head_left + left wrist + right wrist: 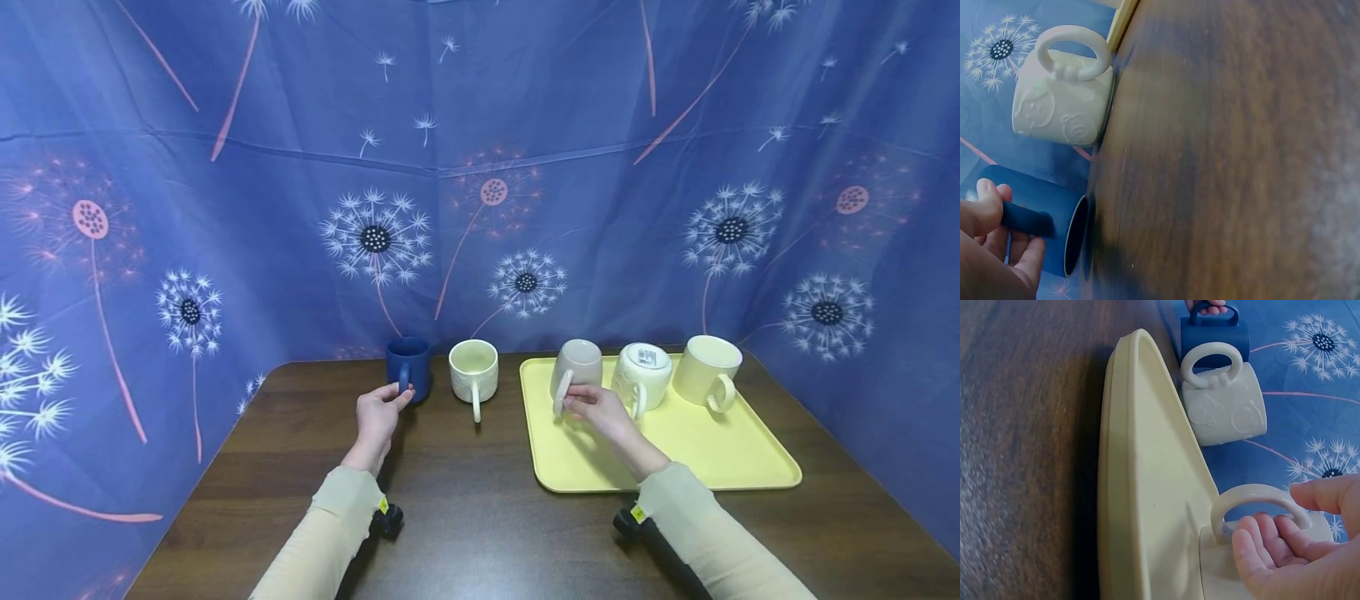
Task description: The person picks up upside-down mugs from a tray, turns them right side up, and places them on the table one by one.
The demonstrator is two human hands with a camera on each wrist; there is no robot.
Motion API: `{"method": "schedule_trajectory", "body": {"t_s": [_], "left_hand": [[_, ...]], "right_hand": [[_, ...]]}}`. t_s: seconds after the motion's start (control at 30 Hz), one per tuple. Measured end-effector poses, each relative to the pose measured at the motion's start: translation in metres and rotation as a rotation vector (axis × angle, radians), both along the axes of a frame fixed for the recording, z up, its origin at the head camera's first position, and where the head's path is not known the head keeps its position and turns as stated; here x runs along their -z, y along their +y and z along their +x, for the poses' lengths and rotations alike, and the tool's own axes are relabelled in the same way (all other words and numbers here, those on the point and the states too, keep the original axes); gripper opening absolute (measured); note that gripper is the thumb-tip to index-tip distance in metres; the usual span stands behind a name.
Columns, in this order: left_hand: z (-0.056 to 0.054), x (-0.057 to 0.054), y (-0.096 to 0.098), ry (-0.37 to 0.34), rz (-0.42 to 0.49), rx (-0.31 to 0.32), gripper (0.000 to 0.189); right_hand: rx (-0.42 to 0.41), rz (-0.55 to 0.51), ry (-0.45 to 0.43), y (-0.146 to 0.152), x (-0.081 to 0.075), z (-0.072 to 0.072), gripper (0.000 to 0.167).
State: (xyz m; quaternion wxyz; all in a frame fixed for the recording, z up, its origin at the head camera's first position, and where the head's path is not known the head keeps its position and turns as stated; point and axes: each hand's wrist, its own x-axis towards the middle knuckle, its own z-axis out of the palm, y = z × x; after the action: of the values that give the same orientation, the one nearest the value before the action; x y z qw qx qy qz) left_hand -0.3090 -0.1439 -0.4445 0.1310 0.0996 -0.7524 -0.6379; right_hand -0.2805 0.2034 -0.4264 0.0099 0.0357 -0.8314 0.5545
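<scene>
My left hand [381, 417] pinches the handle of a dark blue mug [1054, 194] between thumb and fingers. The mug's mouth faces the tabletop, and its dark inside shows at the rim in the left wrist view. My right hand [1304, 550] is at the handle of a light grey mug [582, 362], which stands upside down on the yellow tray [540, 467]. Its fingers lie loosely bent by the handle loop, the thumb apart from them near the top of the handle. Between the hands, a pale green-white embossed mug [474, 375] stands upright on the table.
On the tray's back edge, right of the grey mug, are an upturned white mug [647, 375] with a label on its base and a cream mug [705, 375]. A blue dandelion-print cloth [465, 108] hangs behind the brown wooden table [465, 517].
</scene>
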Motion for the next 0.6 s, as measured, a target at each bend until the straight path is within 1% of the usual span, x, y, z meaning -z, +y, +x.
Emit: {"method": "schedule_trajectory", "body": {"t_s": [0.1,0.23,0.33,0.47,0.5,0.6], "left_hand": [[0.002,-0.001,0.0,-0.02,-0.013,0.006,0.02],[0.006,-0.002,-0.001,-0.007,-0.038,0.002,0.015],[0.01,0.0,-0.001,-0.009,-0.075,-0.004,0.01],[0.015,0.003,-0.002,-0.057,-0.116,0.009,0.01],[0.015,0.003,-0.002,-0.068,-0.113,0.018,0.011],[0.015,0.005,-0.002,-0.093,-0.142,0.036,0.015]], "right_hand": [[0.004,-0.021,-0.014,0.001,0.001,-0.001,0.036],[0.006,-0.048,-0.022,0.001,0.004,-0.001,0.036],[0.001,-0.076,-0.027,0.0,0.006,-0.001,0.037],[-0.003,-0.109,-0.04,-0.002,0.009,-0.003,0.038],[0.001,-0.115,-0.043,-0.002,0.009,-0.003,0.038],[0.01,-0.129,-0.047,-0.004,0.012,-0.005,0.037]]}}
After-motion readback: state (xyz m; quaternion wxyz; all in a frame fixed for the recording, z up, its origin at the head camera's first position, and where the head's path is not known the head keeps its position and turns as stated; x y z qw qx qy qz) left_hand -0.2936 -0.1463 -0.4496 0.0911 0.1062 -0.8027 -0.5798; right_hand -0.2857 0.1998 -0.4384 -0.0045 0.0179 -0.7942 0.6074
